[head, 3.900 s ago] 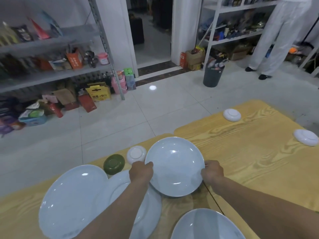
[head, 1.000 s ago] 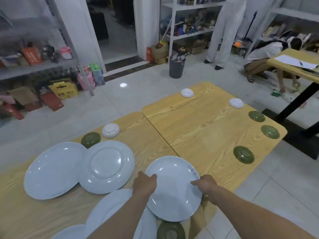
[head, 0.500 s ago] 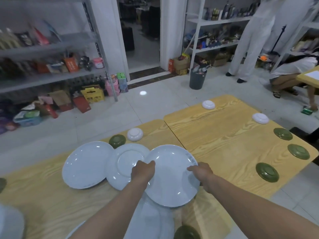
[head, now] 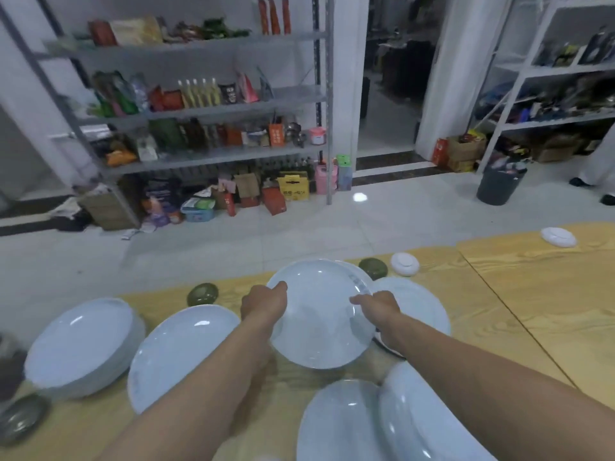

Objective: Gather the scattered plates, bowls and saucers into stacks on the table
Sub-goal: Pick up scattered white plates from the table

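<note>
White glossy plate, round, held above wooden desk; left hand pinches its left rim, right hand pinches its right rim, arms outstretched.

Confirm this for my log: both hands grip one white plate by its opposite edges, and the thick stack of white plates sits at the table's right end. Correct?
Not quite. The head view shows the left hand and right hand gripping the white plate by its opposite edges, but the thick stack of white plates sits at the table's left end, not the right.
</note>
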A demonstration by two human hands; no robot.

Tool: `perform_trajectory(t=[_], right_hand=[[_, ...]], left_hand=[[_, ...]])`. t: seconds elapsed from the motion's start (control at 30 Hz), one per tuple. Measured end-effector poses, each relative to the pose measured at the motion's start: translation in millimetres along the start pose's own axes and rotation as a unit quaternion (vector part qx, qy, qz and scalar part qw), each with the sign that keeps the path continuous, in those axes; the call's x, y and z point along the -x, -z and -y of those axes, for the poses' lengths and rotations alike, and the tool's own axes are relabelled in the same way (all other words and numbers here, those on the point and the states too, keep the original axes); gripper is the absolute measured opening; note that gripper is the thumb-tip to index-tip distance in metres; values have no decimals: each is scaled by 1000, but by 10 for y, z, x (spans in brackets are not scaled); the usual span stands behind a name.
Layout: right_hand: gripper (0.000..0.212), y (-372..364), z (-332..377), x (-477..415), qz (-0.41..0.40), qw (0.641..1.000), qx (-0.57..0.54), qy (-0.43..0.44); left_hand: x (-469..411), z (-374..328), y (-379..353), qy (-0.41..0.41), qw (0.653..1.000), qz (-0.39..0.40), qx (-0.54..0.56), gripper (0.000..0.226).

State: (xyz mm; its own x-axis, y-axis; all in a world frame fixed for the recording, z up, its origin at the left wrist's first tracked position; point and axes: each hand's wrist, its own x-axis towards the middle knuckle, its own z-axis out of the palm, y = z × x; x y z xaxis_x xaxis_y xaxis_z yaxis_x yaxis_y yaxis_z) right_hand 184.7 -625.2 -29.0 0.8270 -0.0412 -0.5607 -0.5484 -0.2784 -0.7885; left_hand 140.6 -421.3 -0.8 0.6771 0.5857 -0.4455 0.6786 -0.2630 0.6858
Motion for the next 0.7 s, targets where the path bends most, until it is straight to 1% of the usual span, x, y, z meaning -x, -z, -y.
perform_trajectory(t=[0.07, 0.1, 0.23, 0.33, 0.5, 0.6, 0.7], right_hand=[[39, -514, 64, 96, 26, 1000, 10, 4], [39, -763, 78, 138, 41, 999, 16, 3], [58, -1650, 78, 329, 85, 995, 51, 5], [65, -2078, 25, 454, 113, 990, 83, -5], [58, -2391, -61, 510, 115, 984, 139, 0], [61, -2458, -77, 518, 116, 979, 166, 7], [62, -2442, -84, 532, 133, 970, 203, 17]], left_hand=[[-178, 234, 421, 12, 1000, -26, 4, 49], [-257, 360, 614, 21, 999, -40, 9, 49], [-503, 884, 1240, 70, 994, -77, 17, 53], [-595, 1209, 1521, 105, 990, -93, -7, 56], [-700, 1561, 1638, 142, 984, -95, -55, 62], [-712, 1677, 1640, 150, 979, -87, -109, 65], [-723, 1771, 1626, 159, 980, -72, -93, 65]])
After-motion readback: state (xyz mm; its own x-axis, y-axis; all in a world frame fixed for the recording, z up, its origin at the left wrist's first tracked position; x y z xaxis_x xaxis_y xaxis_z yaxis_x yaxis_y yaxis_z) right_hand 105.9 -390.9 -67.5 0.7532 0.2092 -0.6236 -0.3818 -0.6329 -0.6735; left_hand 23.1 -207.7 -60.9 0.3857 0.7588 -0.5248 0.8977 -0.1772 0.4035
